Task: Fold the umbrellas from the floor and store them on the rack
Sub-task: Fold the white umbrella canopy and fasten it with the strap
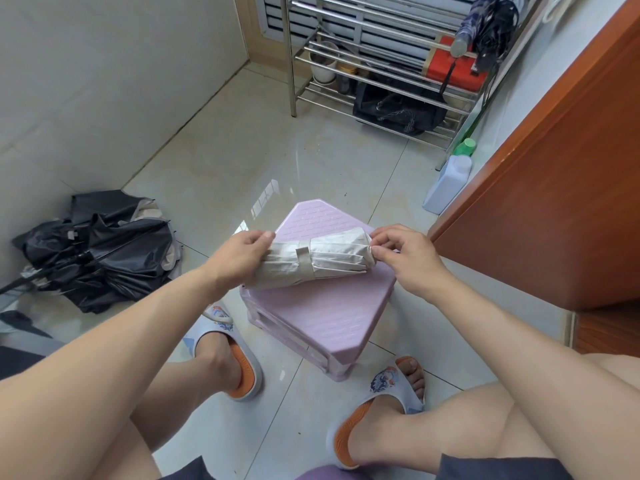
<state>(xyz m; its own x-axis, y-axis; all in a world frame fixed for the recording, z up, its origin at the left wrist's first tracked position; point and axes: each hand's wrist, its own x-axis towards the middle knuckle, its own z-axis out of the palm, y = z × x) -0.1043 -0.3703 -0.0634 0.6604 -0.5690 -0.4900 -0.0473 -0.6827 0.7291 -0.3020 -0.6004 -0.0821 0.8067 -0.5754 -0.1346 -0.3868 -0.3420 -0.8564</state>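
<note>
Both hands point(242, 252) point(405, 258) grip strapped beige umbrella point(311, 261); no writing legible.

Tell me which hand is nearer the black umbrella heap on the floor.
Left. The left hand grips the beige umbrella at the end toward the black umbrella heap; the right hand pinches its far end.

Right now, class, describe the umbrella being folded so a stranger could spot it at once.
Find the pink plastic stool on the tiled floor, in front of the person's feet. Across its top lies the beige umbrella, rolled and strapped, both hands gripping its ends. The other floor umbrellas are black, heaped by the wall.
</note>
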